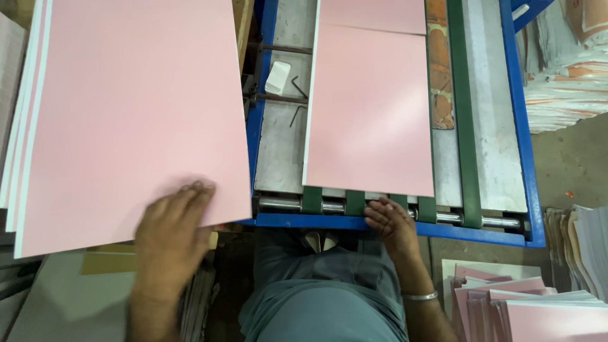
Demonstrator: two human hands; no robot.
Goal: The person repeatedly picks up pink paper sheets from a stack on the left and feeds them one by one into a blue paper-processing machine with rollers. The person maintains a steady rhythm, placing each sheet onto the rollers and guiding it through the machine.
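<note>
My left hand [170, 234] lies flat, fingers spread, on the near edge of the top pink sheet of a large stack of pink sheets [126, 107] at the left. My right hand [391, 223] rests at the front roller of a blue-framed feeding machine [519, 126], fingertips just below the near edge of a pink sheet [370, 107] lying on its green belts. A second pink sheet [373, 14] sits farther up the machine bed. A metal bangle is on my right wrist.
A small white block [277, 77] and two hex keys [299, 88] lie on the grey machine bed. Piles of printed paper [563, 63] stand at the right, more pink sheets [532, 304] at the lower right, and brown board [107, 259] under the left stack.
</note>
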